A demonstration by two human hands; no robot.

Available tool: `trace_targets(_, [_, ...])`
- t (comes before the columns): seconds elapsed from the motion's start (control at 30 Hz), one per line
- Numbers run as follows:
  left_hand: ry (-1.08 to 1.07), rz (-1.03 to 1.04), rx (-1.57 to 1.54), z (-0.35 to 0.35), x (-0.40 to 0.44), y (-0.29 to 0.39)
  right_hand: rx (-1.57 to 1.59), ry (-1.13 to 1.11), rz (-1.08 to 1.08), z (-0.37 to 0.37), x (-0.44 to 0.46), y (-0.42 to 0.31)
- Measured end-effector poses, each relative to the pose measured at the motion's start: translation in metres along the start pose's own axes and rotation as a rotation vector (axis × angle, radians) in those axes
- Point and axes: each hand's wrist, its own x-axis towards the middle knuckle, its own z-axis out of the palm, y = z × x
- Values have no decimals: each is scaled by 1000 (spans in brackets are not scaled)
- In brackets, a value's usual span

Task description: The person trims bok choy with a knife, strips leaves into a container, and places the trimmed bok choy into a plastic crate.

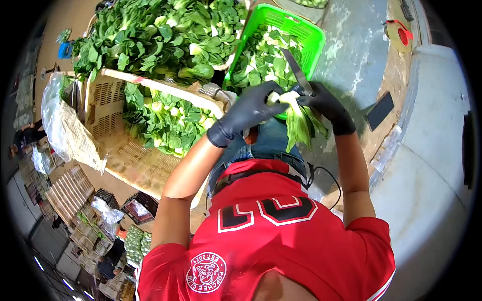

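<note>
Near green crate (312, 42), left hand (252, 106) pinching pale stalk (273, 98), right hand (326, 102) curled around knife (297, 69)

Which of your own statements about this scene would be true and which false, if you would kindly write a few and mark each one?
1. The right hand holds a knife. True.
2. The left hand is bare. False: it wears a black glove.
3. A bunch of leafy greens hangs between the hands. True.
4. The bright green crate holds only tools. False: cut greens lie in it.
5. The pale crate left of the hands has leafy greens in it. True.
6. The shirt is blue. False: it is red.
</note>
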Motion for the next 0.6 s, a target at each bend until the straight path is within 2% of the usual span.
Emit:
trace_targets(0.07, [26, 46, -38, 9, 1, -3, -212, 95, 159, 9, -14, -28])
trace_targets(0.1, [-89, -182, -258, 9, -2, 6, -218, 90, -7, 3, -15, -11])
trace_targets(0.13, [50, 103, -157, 18, 4, -19, -225, 84, -173, -3, -17, 6])
trace_targets(0.17, [-16, 107, -334, 17, 8, -26, -111, 53, 152, -13, -11, 11])
trace_targets(0.2, [-68, 177, -162, 11, 13, -31, -36, 37, -2, -9, -14, 7])
trace_targets(0.23, [-109, 174, -249, 10, 15, -28, -181, 13, 144, -11, -12, -4])
trace_targets(0.3, [-117, 260, -180, 24, 32, -42, -45, 69, 65, -10, -11, 6])
trace_targets(0.33, [-87, 318, -234, 31, 36, -49, -58, 44, 41, 1, -15, -15])
trace_targets(0.37, [-126, 332, -177, 38, 46, -63, -42, 114, 97, 7, -20, -19])
trace_targets(0.43, [-238, 312, -245, 32, 44, -61, -126, -5, 95, 13, -20, -33])
trace_targets(0.5, [-248, 330, -339, 32, 39, -64, -243, -37, 123, -6, -9, 1])
trace_targets(0.53, [-280, 301, -343, 26, 35, -63, -220, -86, 74, 9, -8, -22])
trace_targets(0.6, [-153, 386, -419, 34, 39, -83, -203, -121, -13, 47, -19, -72])
